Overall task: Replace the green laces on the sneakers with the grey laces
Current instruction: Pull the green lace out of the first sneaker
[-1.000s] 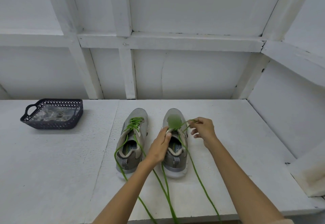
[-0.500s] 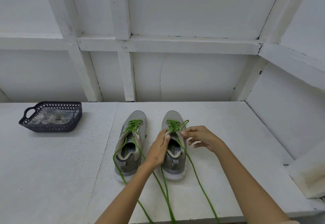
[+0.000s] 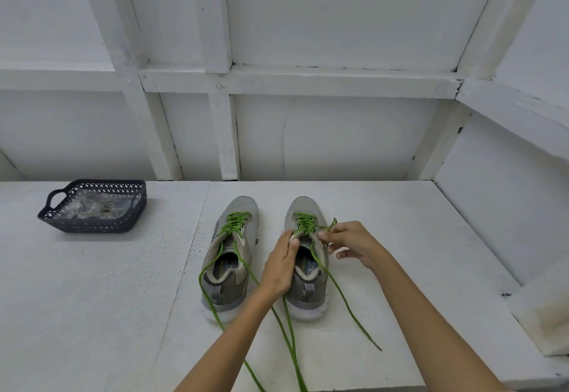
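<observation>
Two grey sneakers stand side by side on the white table, toes pointing away from me. The left sneaker (image 3: 231,256) has untied green laces trailing toward me. On the right sneaker (image 3: 308,287), my left hand (image 3: 281,263) grips the tongue at its top edge. My right hand (image 3: 351,245) pinches a loop of the green lace (image 3: 331,226) at the shoe's right eyelets. Loose lace ends (image 3: 348,302) run down across the table toward the front edge. Grey laces in clear wrapping lie in the dark basket (image 3: 95,225).
The dark perforated basket stands at the table's far left. A white panelled wall (image 3: 308,132) closes the back, and a white side wall with a stained block (image 3: 545,317) bounds the right. The table's front edge (image 3: 400,384) lies close to me.
My right hand has drawn the lace loop down and in from the right side toward the eyelets. The right lace end now lies on the table. My left hand stays on the tongue.
</observation>
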The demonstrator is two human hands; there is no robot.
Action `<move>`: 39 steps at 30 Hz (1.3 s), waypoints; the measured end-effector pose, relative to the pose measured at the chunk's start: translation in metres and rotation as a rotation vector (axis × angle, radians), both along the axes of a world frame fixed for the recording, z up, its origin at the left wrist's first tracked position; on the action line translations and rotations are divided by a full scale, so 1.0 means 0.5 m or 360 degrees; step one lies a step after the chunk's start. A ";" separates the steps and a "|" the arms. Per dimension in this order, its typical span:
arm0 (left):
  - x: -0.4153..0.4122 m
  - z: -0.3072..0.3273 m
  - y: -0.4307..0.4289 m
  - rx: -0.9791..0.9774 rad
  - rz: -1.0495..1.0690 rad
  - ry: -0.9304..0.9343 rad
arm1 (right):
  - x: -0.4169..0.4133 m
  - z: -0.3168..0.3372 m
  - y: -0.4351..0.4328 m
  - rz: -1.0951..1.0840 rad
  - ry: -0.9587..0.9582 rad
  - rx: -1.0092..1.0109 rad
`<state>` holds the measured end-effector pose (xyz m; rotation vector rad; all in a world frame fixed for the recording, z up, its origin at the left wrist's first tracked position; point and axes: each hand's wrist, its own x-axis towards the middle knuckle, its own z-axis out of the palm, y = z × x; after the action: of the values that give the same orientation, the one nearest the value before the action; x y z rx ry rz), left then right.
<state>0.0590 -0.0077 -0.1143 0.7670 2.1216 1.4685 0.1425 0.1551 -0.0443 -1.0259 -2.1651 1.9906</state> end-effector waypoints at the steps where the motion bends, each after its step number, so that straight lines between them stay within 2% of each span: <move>1: 0.001 -0.001 0.001 -0.0011 0.0004 0.0004 | -0.004 -0.002 0.001 -0.0129 0.0081 0.0008; 4: 0.005 -0.006 0.002 -0.0025 0.0015 0.0004 | -0.010 -0.008 0.009 -0.0619 0.0302 -0.0137; 5: 0.004 -0.009 0.003 -0.0024 0.0022 0.0005 | -0.008 -0.007 0.010 -0.0616 0.0284 -0.0165; 8: 0.003 -0.014 0.003 -0.0009 0.0026 0.0023 | 0.001 0.000 0.002 -0.0135 -0.0030 -0.0065; 10: 0.002 -0.015 0.004 0.0011 0.0033 0.0025 | 0.003 0.000 -0.002 0.0053 -0.0079 -0.0019; 12: 0.003 -0.015 0.005 0.0003 0.0041 0.0027 | -0.001 -0.001 -0.002 -0.0113 0.0057 0.0014; 15: 0.002 -0.018 0.004 -0.0030 0.0039 0.0012 | -0.007 -0.006 0.005 -0.0599 0.0302 -0.0182; 17: 0.003 -0.016 0.004 -0.0033 0.0040 0.0018 | -0.002 -0.004 0.005 -0.0497 0.0215 -0.0194; 20: 0.006 -0.012 0.006 0.0000 0.0058 0.0030 | 0.008 -0.002 -0.007 -0.0021 -0.0066 -0.0082; 22: 0.011 -0.011 0.008 -0.0002 0.0070 0.0012 | 0.008 -0.005 -0.008 -0.0125 0.0032 -0.0058; 25: 0.016 -0.011 0.007 -0.0020 0.0068 0.0015 | 0.006 -0.011 0.004 -0.0623 0.0291 -0.0263; 26: 0.015 -0.011 0.007 -0.0027 0.0068 0.0013 | 0.007 -0.010 0.006 -0.0635 0.0283 -0.0290; 29: 0.013 -0.014 0.008 -0.0010 0.0069 0.0023 | 0.012 -0.003 -0.005 -0.0162 -0.0001 -0.0149; 31: 0.013 -0.013 0.008 -0.0006 0.0071 0.0025 | 0.012 -0.003 -0.011 0.0010 -0.0060 -0.0056; 33: 0.015 -0.010 0.007 -0.0030 0.0069 0.0017 | 0.008 -0.001 -0.013 -0.0166 0.0052 -0.0045; 36: 0.015 -0.007 0.003 -0.0051 0.0043 0.0016 | 0.005 -0.008 -0.002 -0.0638 0.0241 -0.0272; 37: 0.013 -0.009 0.003 -0.0058 0.0040 0.0020 | 0.006 -0.010 0.001 -0.0631 0.0216 -0.0276; 39: 0.012 -0.010 0.003 -0.0062 0.0043 0.0021 | 0.010 -0.004 -0.006 -0.0364 0.0063 -0.0204</move>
<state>0.0652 -0.0061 -0.1192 0.7384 2.1719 1.4349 0.1474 0.1523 -0.0463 -1.1791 -1.8268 2.0436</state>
